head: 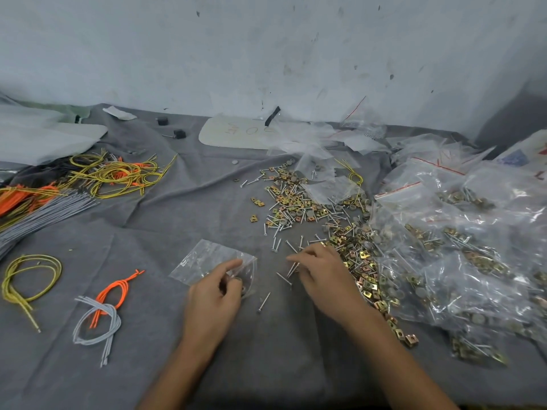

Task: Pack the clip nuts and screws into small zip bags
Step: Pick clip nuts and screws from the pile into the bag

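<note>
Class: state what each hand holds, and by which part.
Left hand grips the small clear plastic zip bag at its near right edge. Right hand pinches thin silver screws by one end.

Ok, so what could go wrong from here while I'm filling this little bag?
1. The right hand pinches several screws with their tips splayed; they may snag or pierce the thin small zip bag that the left hand holds.
2. A stray screw lies alone on the grey cloth between the hands and could be missed.
3. The right forearm passes close beside the clip nuts; a sweep might scatter them.
</note>
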Tool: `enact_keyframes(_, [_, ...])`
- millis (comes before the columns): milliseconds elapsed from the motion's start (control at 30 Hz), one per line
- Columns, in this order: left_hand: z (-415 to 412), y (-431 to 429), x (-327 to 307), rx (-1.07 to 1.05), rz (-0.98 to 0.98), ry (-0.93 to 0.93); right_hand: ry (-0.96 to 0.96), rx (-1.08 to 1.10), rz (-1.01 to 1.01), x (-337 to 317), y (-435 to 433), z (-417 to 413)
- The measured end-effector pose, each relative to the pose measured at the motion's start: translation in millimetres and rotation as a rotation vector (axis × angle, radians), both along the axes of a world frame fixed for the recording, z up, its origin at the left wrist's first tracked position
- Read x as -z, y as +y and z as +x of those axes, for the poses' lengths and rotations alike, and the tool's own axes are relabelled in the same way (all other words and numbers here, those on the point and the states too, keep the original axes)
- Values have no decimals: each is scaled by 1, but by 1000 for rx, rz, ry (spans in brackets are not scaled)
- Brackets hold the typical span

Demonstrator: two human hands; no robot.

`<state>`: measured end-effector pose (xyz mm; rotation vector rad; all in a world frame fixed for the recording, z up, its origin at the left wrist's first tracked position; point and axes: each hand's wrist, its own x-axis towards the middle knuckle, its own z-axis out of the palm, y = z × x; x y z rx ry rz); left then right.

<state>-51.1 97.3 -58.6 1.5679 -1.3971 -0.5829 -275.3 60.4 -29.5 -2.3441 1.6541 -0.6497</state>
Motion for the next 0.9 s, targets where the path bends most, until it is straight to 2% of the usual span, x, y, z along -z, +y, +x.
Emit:
enact_keyframes(133, [-1, -2, -1, 0, -19, 28, 201, -57, 49, 3, -13, -9])
enact_keyframes(333, [-1, -2, -2, -25, -36, 103, 225, -46, 17, 10, -14, -9])
enact_keyframes(500, [4, -3, -4, -114, -34, 343, 271, -51, 19, 10, -13, -7])
enact_keyframes(600, [4, 0, -7, -155, -44, 331, 230, -35, 42, 9, -10, -7])
enact_keyframes(700, [1, 1, -9, -141, -36, 143, 183, -40, 84, 8, -6, -9])
enact_keyframes(833, [-7, 5, -8, 43, -158, -442, 88, -46, 113, 6, 4, -18])
enact_keyframes(900, [-13, 8, -2, 79, -212, -629, 66, -23, 92, 6, 11, -26])
